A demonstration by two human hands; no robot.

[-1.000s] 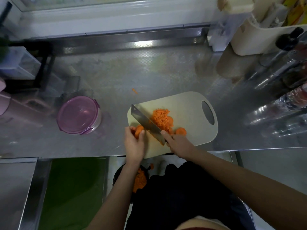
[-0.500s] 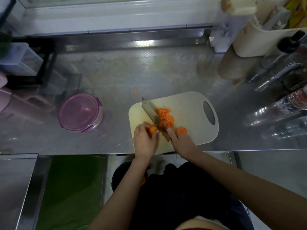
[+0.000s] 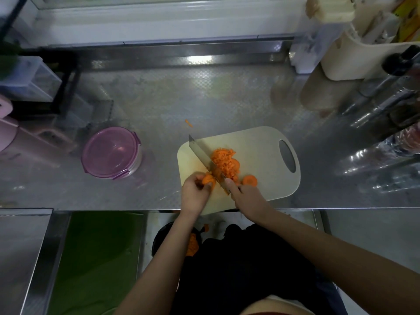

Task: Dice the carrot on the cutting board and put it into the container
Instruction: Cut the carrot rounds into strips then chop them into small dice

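A cream cutting board (image 3: 261, 153) lies at the counter's front edge. On it sits a heap of diced carrot (image 3: 225, 162), with a loose carrot round (image 3: 249, 180) to its right. My left hand (image 3: 195, 194) pinches a stack of carrot slices (image 3: 208, 179) at the board's near left. My right hand (image 3: 246, 197) grips the handle of a cleaver (image 3: 202, 153), whose blade stands between the slices and the heap. A round container with a purple lid (image 3: 111, 152) sits closed on the counter to the left.
A stray carrot bit (image 3: 188, 123) lies on the steel counter (image 3: 204, 98) behind the board. Bottles (image 3: 386, 105) and a cream holder (image 3: 363, 57) crowd the right. A black bin with carrot peel (image 3: 192, 245) stands below the counter edge, beside a green surface (image 3: 91, 258).
The cleaver has swept rightward, pushing the diced heap together, and now stands beside the slices. My left hand shifted right onto the board with the slices.
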